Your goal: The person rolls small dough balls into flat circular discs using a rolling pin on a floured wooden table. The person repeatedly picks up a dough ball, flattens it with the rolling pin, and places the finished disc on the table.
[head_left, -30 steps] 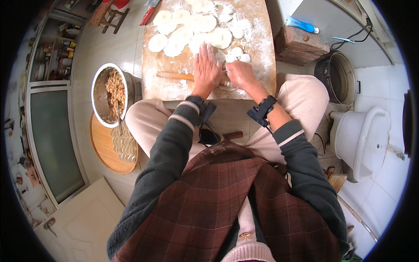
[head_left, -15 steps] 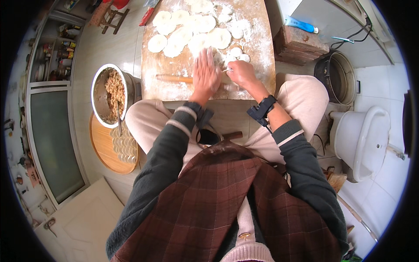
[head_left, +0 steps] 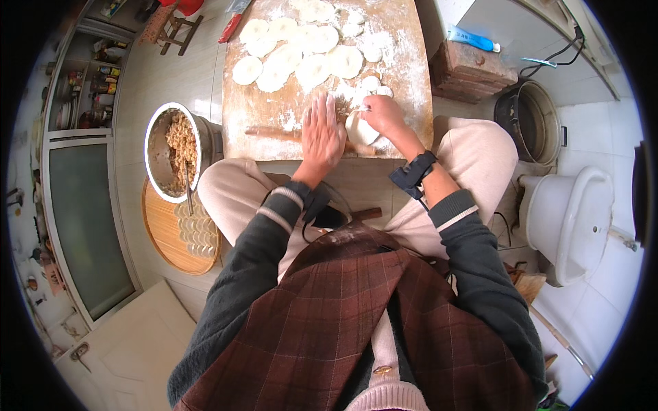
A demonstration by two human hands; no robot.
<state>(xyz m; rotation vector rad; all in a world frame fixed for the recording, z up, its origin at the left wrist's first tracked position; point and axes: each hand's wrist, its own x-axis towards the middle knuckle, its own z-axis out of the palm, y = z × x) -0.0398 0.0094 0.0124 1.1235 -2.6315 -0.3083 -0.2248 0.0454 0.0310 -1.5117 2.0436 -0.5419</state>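
Observation:
My left hand (head_left: 322,133) lies flat across a wooden rolling pin (head_left: 273,133), its fingers stretched out toward the far side. Beside it, my right hand (head_left: 386,115) pinches the upper edge of a round dough wrapper (head_left: 360,131), which rests near the board's front edge against the pin. Flour dusts the wooden board (head_left: 240,109). Several rolled wrappers (head_left: 313,70) lie overlapping on its far part. Small dough pieces (head_left: 371,83) sit just beyond my right hand.
At left, a metal pot of filling (head_left: 181,140) holds a spoon. Below it, a round wooden tray (head_left: 159,229) carries rows of dumplings (head_left: 197,227). Stacked bricks (head_left: 469,70) with a blue tube (head_left: 474,38) stand right of the board, near a dark round pan (head_left: 526,123).
The pin has shifted slightly toward me under my left hand. More of the wrapper now shows, lying flat below my right hand, which still pinches its edge.

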